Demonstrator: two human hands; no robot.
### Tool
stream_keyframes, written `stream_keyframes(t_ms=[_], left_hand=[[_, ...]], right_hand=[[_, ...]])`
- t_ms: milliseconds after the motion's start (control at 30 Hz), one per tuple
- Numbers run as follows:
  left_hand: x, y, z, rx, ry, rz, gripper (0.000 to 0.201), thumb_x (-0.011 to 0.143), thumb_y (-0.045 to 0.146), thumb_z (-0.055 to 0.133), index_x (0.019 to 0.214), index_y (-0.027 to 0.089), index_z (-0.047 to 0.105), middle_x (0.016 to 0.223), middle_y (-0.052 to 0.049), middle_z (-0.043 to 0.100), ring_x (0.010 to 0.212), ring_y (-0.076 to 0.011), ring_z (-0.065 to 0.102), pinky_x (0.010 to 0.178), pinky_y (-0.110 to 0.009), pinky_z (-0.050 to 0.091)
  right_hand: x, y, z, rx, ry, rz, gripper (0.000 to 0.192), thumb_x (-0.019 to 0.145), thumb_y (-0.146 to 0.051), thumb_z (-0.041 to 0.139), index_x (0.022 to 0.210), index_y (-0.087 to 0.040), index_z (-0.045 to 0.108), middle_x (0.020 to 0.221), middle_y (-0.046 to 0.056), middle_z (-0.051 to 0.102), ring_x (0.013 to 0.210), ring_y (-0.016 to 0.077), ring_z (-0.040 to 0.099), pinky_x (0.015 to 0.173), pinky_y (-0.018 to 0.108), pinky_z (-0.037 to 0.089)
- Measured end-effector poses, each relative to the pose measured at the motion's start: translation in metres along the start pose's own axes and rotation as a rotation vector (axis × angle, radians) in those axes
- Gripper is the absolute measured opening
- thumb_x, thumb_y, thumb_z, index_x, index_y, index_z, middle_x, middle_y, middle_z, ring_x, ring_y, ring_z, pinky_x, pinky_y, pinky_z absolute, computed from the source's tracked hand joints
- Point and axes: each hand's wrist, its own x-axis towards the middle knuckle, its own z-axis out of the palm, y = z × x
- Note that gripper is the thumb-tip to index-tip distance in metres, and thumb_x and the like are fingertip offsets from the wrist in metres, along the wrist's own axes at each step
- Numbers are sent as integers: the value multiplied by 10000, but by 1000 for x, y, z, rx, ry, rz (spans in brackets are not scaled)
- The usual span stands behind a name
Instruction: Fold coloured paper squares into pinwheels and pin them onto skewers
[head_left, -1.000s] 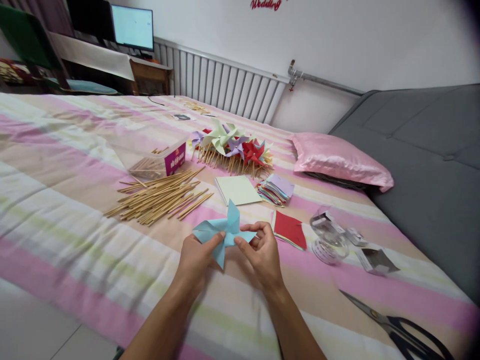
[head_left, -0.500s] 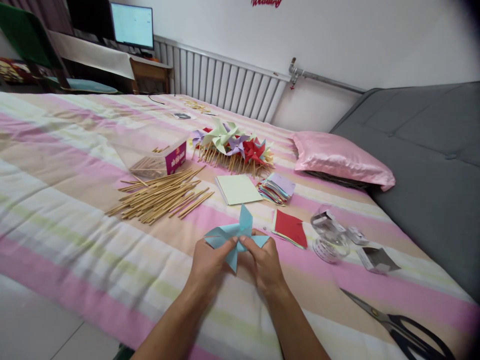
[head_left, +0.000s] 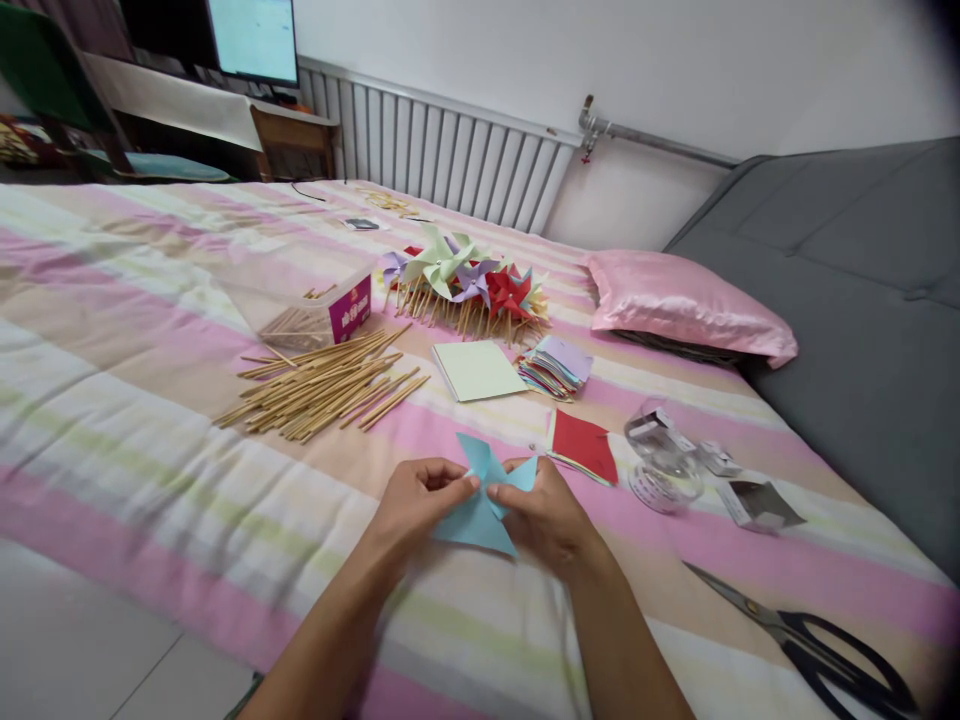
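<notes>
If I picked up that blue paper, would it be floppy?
Probably a bit: the blue paper looks thin and already bends. It's likely very light, being just one slit sheet. It might spring open if let go, since the right hand seems to pinch it folded.

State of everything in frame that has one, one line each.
Blue paper pinwheel blank: partly folded, uncrimped areas visible
Left hand: pinching blank
Right hand: pinching blank
Scissors: blades together
Monitor: lit
Pinwheels: assembled on sticks
Wooden sticks: loose, piled
Clear plastic box: sticks inside
</notes>
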Motion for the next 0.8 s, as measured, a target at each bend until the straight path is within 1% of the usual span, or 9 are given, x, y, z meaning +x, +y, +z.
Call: stream_keyframes(t_ms=[167, 267, 433, 533, 600, 633, 700, 767, 800], left_hand=[[3, -5, -2, 170, -8, 35, 148, 552, 248, 720, 576, 127, 638, 518, 12, 562, 479, -90, 449, 459, -196, 306], [4, -7, -3, 215, -19, 55, 159, 555, 253, 693, 520, 140, 588, 474, 39, 489, 455, -74, 389, 436, -190, 258], [4, -8, -2, 193, -29, 26, 158, 563, 266, 678, 542, 138, 587, 490, 31, 506, 464, -81, 406, 444, -191, 271], [3, -8, -1, 124, 46, 22, 169, 556, 273, 697, 570, 131, 607, 522, 14, 550, 476, -92, 441, 453, -196, 301], [3, -8, -2, 50, 127, 31, 190, 557, 291, 711, 594, 128, 620, 530, 9, 568, 474, -98, 463, 458, -201, 319], [4, -7, -3, 8, 171, 36, 204, 559, 302, 719, 606, 127, 626, 528, 8, 574, 471, -100, 472, 460, -204, 327], [5, -7, -6, -78, 258, 46, 226, 560, 317, 734, 625, 123, 638, 518, 12, 575, 466, -101, 485, 463, -204, 341], [7, -5, -9, -172, 322, 53, 235, 556, 314, 751, 630, 124, 635, 510, 22, 571, 459, -94, 488, 461, -198, 349], [8, -5, -10, -219, 344, 56, 234, 555, 310, 758, 628, 129, 627, 510, 27, 571, 455, -89, 488, 456, -193, 347]], right_hand=[[0, 1, -1, -66, -27, -23, 249, 602, -335, 764, 634, -149, 601, 555, -21, 531, 513, 112, 483, 513, 244, 378], [0, 0, -1, -94, -67, -22, 229, 634, -315, 741, 631, -156, 576, 551, -42, 475, 513, 99, 451, 504, 234, 358], [-1, 0, 3, -112, -61, -35, 303, 655, -336, 729, 581, -167, 489, 527, -66, 383, 482, 74, 356, 453, 218, 298], [1, -3, 8, -100, -38, -95, 275, 684, -352, 720, 639, -161, 527, 564, -50, 443, 508, 82, 404, 475, 213, 338], [2, -7, 9, -84, -9, -171, 257, 694, -358, 720, 805, -165, 592, 696, -6, 558, 613, 117, 515, 561, 230, 419], [3, -8, 8, -84, 26, -226, 300, 697, -354, 720, 907, -176, 601, 789, 18, 596, 684, 136, 555, 612, 244, 446], [2, -11, 7, -124, 143, -361, 363, 710, -322, 713, 1029, -200, 590, 876, 34, 612, 758, 146, 581, 664, 252, 464], [-1, -13, 6, -201, 248, -472, 275, 737, -272, 688, 993, -205, 613, 750, 1, 599, 673, 124, 573, 625, 236, 459], [-4, -13, 7, -239, 248, -498, 205, 752, -245, 670, 948, -203, 628, 654, -22, 576, 602, 112, 560, 584, 226, 450]])
